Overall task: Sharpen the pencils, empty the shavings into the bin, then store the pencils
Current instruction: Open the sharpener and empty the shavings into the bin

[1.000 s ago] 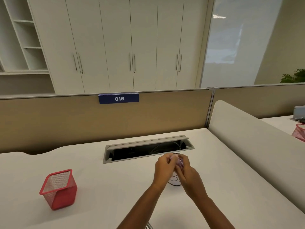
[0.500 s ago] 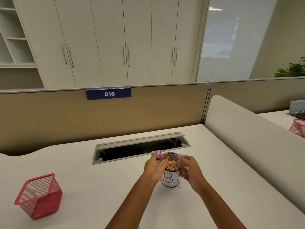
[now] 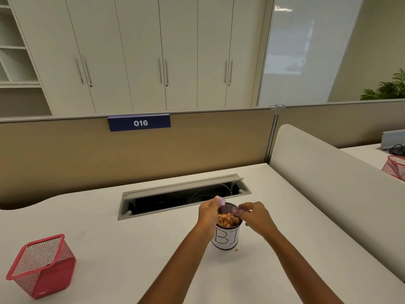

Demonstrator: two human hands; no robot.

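Left hand (image 3: 209,212) pinches lilac piece (image 3: 222,202); right hand (image 3: 254,216) pinches, seemingly, clear cup (image 3: 237,210) over bin (image 3: 226,238).

The bin (image 3: 226,239) stands on my desk (image 3: 131,249), just before the cable slot (image 3: 184,195) — shavings (image 3: 226,219) in it; the mesh holder (image 3: 41,266) sits far left.

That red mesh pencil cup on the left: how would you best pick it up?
Take the red mesh cup from above, gripping one wall just below the rim. Its open square mouth faces up and nothing stands around it on the desk. It appears empty, so a light pinch should do.
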